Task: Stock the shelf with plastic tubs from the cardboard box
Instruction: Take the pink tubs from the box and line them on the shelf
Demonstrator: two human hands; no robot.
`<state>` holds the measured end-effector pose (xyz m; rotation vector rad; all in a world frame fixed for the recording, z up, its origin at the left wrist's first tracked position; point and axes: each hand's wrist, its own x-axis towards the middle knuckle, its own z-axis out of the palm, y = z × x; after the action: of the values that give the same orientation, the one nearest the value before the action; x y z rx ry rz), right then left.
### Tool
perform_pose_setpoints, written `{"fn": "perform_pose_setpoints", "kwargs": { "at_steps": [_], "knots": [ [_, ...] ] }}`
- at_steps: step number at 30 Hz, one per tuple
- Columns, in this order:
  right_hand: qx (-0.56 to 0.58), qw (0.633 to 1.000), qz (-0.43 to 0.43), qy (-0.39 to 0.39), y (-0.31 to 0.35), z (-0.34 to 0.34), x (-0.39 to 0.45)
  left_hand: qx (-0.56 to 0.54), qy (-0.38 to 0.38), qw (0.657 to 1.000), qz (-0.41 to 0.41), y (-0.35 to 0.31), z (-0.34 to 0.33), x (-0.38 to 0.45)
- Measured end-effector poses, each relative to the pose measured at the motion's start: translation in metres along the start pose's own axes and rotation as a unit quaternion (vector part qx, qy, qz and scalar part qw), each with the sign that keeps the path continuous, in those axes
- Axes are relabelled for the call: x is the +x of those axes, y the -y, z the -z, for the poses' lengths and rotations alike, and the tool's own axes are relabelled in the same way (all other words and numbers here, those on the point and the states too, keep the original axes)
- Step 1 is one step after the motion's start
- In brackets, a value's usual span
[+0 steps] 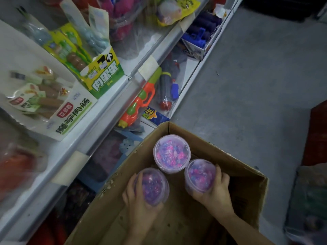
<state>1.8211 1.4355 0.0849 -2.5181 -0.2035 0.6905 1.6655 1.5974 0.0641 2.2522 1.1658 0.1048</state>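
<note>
Head view: left hand [139, 200] and right hand [215, 190] each around one plastic tub inside cardboard box [230, 156].

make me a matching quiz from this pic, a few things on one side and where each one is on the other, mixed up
Things:
1. left hand
2. right hand
3. far tub
4. orange water gun

Places:
A. on the lower shelf, above the cardboard box
B. gripping the right tub
C. untouched at the box's back
D. gripping the left tub

Pairs: 1-D, 2-B, 3-C, 4-A
</note>
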Motion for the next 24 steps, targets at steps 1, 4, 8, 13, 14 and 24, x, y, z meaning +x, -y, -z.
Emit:
{"fn": "perform_pose_setpoints", "kwargs": {
  "at_steps": [1, 4, 8, 13, 14, 24],
  "knots": [
    [0.004, 1.000, 0.005, 0.015, 0.005, 0.010, -0.007, -0.025, -0.006, 1.000, 0.002, -0.006, 0.012, -0.003],
    [0.012, 0.998, 0.021, 0.055, 0.025, 0.047, -0.029, -0.140, 0.000, 0.990, -0.002, -0.020, 0.056, -0.019],
    [0.076, 0.992, 0.071, 0.068, 0.056, 0.103, -0.064, -0.214, 0.060, 0.975, -0.027, -0.050, 0.114, -0.037],
    [0.231, 0.956, 0.171, 0.053, 0.098, 0.174, -0.095, -0.354, 0.123, 0.926, -0.043, -0.113, 0.184, -0.041],
    [0.251, 0.950, 0.178, 0.056, 0.107, 0.190, -0.098, -0.382, 0.107, 0.916, -0.050, -0.122, 0.195, -0.041],
    [0.365, 0.895, 0.256, 0.016, 0.208, 0.352, -0.132, -0.564, 0.021, 0.822, -0.076, -0.265, 0.316, -0.035]
  ]
}}
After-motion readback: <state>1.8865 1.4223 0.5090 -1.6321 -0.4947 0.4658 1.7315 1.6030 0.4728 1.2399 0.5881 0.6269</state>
